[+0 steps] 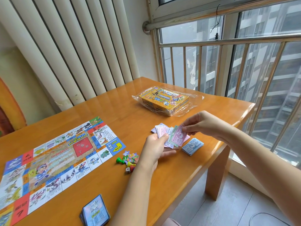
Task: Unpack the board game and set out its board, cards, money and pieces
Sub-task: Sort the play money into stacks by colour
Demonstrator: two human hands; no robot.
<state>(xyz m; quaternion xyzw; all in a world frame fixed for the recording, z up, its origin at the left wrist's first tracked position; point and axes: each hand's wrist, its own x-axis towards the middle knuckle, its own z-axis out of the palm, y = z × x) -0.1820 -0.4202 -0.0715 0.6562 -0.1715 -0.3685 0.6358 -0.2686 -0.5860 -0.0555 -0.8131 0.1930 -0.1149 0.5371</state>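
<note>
Pink note (179,134) pinched between right hand (201,123) thumb and forefinger; left hand (154,148) grips fanned money (162,130), thumb on top. Blue stack (193,146) just beside, on table (122,110).

A flat high up in a tower block: wooden table (114,101) by a railed window (228,46), white radiator (65,46), apartment towers (268,54) outside.
</note>
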